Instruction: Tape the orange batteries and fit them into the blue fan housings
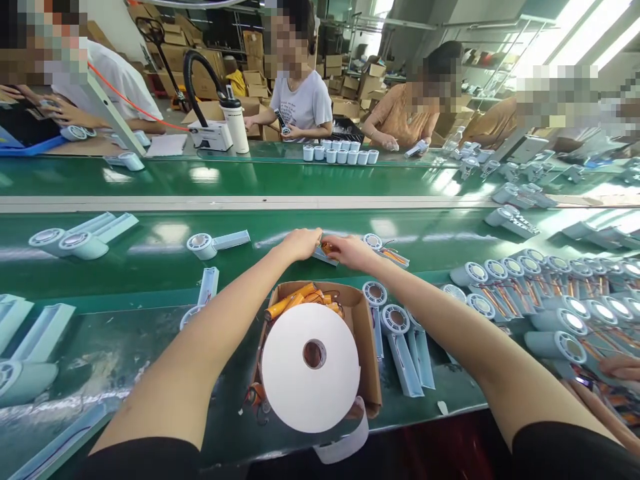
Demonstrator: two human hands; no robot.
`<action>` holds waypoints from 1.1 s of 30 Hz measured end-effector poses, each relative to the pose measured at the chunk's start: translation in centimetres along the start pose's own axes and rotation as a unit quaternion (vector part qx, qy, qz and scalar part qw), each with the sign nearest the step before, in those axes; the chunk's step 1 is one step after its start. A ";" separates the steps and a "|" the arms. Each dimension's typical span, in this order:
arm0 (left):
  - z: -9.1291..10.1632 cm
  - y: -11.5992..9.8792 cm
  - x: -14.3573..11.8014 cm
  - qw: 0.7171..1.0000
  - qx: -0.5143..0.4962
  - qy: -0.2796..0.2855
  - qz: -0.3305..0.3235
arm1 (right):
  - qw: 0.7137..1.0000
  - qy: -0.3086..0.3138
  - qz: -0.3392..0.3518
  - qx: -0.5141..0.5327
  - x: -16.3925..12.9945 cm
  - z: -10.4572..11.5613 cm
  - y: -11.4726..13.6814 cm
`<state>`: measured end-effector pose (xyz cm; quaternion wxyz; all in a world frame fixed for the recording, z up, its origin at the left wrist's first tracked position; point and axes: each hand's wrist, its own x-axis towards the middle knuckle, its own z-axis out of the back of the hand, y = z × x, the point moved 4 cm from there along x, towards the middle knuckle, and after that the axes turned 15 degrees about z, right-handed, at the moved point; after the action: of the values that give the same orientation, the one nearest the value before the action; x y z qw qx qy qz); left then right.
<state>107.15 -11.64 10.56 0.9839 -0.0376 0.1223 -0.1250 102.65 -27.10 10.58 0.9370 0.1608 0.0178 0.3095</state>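
Blue casing (326, 256) just beyond the box (370, 347): probably light, stiff, slick plastic, best gripped by its long sides. Right hand (353, 252) pinches an orange cell (327, 247) (likely denser, easily nicked); left hand (303, 245) beside it, fingertips hidden, can't tell grip.

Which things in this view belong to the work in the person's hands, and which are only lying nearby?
Likely part of the work:
small orange piece at the right hand
pale-blue plastic part beside the left hand
orange cylinders in the brown cardboard box
perhaps the large white round roll

Likely only lying nearby:
tall white bottle with black top
stacked brown cardboard cartons
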 end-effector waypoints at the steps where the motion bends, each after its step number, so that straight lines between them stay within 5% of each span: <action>1: 0.0 -0.1 0.1 1.000 -0.004 -0.005 0.006 | 1.000 0.014 0.009 -0.007 0.0 -0.1 0.1; 14: 0.1 -1.4 -0.1 0.999 -0.006 -0.001 0.037 | 0.991 0.113 0.026 -0.068 1.9 -0.9 1.9; 18: 1.8 -2.5 0.2 0.999 0.005 -0.010 0.038 | 0.995 0.088 0.003 -0.045 2.7 2.1 2.2; 21: 3.4 -2.8 -1.4 0.999 -0.008 -0.025 0.023 | 1.000 0.012 0.002 -0.020 -0.4 5.4 3.3; 24: 3.3 -1.2 -7.4 0.997 -0.037 -0.045 -0.042 | 0.991 -0.116 0.047 0.051 -7.9 7.4 6.2; 28: -0.2 1.8 -20.9 0.960 -0.037 -0.030 -0.275 | 0.976 -0.096 0.094 0.170 -19.4 5.3 10.3; 30: -2.1 3.3 -26.0 0.956 0.019 -0.072 -0.283 | 0.966 -0.083 0.082 0.231 -22.7 3.1 12.2; 33: -3.0 3.9 -30.3 0.947 0.049 -0.174 -0.266 | 0.967 -0.088 0.023 0.239 -23.2 -0.7 15.3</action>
<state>78.87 -0.27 14.26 0.9215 -0.0416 -0.0711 -0.3795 75.05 -28.93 13.10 0.8620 0.4068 0.0045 0.3026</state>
